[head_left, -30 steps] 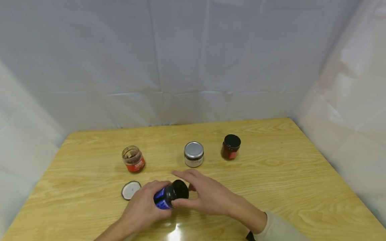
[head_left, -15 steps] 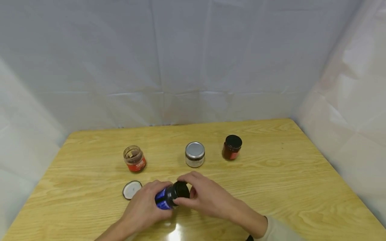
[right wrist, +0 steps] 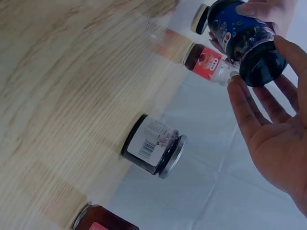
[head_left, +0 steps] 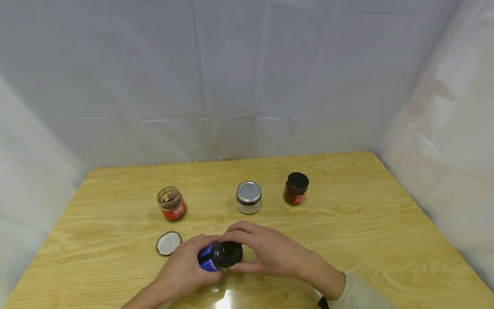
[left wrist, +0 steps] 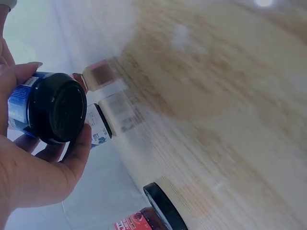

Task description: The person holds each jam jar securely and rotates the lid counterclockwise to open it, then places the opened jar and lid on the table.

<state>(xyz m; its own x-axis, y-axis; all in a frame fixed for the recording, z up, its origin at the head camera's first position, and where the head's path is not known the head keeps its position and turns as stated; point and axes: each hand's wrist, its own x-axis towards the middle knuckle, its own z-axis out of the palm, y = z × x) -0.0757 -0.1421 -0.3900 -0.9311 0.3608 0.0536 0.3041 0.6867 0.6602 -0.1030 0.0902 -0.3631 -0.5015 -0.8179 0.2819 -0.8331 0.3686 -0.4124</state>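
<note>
A dark jar with a blue label (head_left: 208,260) is tilted low over the front of the table, its black lid (head_left: 233,254) facing right. My left hand (head_left: 184,267) grips the jar's body, and the left wrist view shows the jar's dark round base (left wrist: 68,111) between thumb and fingers. Around the lid, my right hand (head_left: 272,253) has its thumb on the near side and its fingers on the far side. Seen from the right wrist, those fingertips touch the lid's edge (right wrist: 264,64). Whether the lid is loose cannot be told.
Behind the hands stand a lidless red-labelled jar (head_left: 172,206), a silver-lidded jar (head_left: 248,198) and a dark red jar with a black cap (head_left: 296,189). A loose lid (head_left: 168,243) lies white side up beside my left hand. Pale sheeting (head_left: 239,86) encloses the table.
My right hand's fingers were apart from the lid, closed on its top, and now sit around it spread wider. The left hand and jar stay nearly in place.
</note>
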